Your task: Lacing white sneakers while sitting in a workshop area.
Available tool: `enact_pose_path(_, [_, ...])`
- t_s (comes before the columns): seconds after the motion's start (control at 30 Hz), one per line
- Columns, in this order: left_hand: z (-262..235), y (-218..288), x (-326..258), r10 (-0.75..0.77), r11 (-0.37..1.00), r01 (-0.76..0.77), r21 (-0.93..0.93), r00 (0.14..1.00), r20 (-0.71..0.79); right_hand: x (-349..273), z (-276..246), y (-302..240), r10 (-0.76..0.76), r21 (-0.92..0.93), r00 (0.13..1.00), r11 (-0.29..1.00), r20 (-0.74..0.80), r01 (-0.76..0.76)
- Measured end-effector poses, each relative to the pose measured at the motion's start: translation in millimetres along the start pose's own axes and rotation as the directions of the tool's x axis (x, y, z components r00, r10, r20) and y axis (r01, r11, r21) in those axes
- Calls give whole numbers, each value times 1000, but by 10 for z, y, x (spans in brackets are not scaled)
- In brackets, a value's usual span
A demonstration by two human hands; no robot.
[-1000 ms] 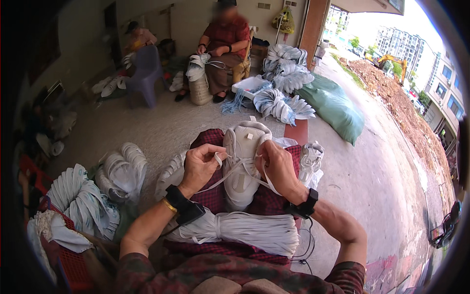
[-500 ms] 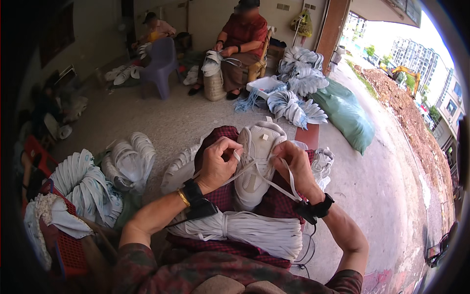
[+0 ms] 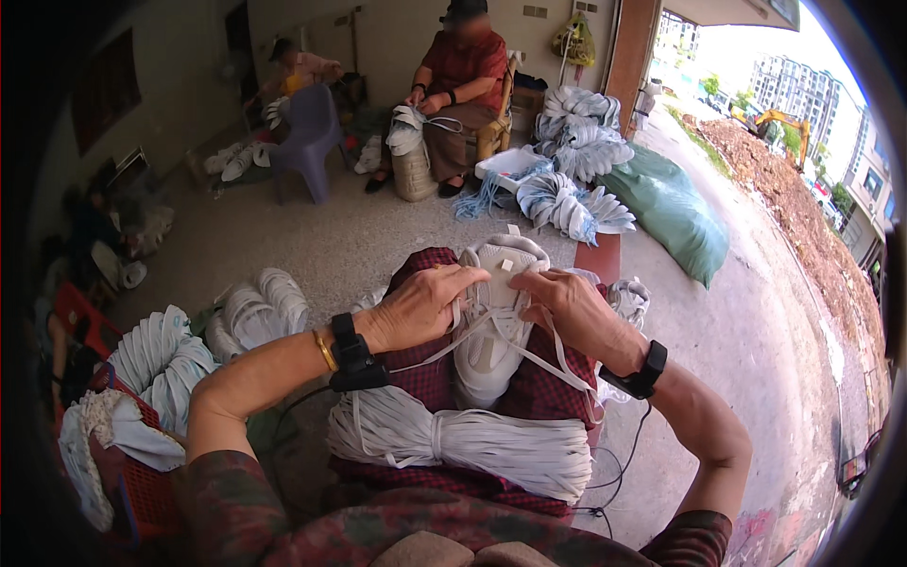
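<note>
A white sneaker upper [image 3: 489, 364] stands between my knees, its tongue and collar at the far end. A flat white shoelace [image 3: 540, 360] crosses over its front and trails off to both sides. My left hand [image 3: 422, 304] is at the left eyelet edge, fingers closed around the lace there, index finger reaching over the tongue. On the opposite edge my right hand [image 3: 573, 312] is closed in a pinch, with the lace hanging below it; its fingertips are partly hidden. Across my lap lies a tied bundle of white laces [image 3: 472, 444].
Stacked white shoe uppers [image 3: 161, 364] lie at the left by a red plastic basket [image 3: 151, 501]. More uppers [image 3: 567, 203] and a green sack [image 3: 675, 217] sit at the far right. A person [image 3: 463, 76] handles an upper near a purple chair [image 3: 310, 137]. A dark cable [image 3: 619, 472] hangs at my right.
Both hands have moved in to the far part of the opening, closer to the tongue. My forearms are spread wider, and my left index finger now stretches across the tongue.
</note>
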State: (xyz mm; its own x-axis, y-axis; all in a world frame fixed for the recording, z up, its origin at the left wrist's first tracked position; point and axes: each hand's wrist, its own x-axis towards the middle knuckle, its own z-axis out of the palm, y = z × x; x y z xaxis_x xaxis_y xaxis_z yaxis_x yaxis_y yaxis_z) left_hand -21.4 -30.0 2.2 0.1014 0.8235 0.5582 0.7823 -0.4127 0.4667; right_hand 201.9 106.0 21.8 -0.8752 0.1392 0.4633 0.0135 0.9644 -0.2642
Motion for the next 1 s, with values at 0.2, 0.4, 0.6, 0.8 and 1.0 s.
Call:
enact_pose_path(0.2, [-270, -91, 337, 459, 642, -599, 479, 800, 385, 231, -117, 81, -321, -390, 923, 838, 211, 381])
enact_pose_path(0.4, [-329, -128, 457, 536, 207, -806, 554, 567, 625, 212, -25, 182, -170, -379, 938, 881, 302, 282])
enact_pose_path(0.6, [-393, -182, 539, 538, 161, -892, 422, 438, 720, 185, -89, 141, -95, -208, 952, 965, 290, 160])
enact_pose_path(0.8, [-273, -171, 542, 546, 322, -850, 417, 526, 652, 382, -52, 277, 8, -301, 887, 942, 462, 148])
enact_pose_path(1.0, [-351, 142, 568, 181, 778, -529, 337, 704, 687, 268, 124, 222, 190, -126, 970, 977, 154, -171])
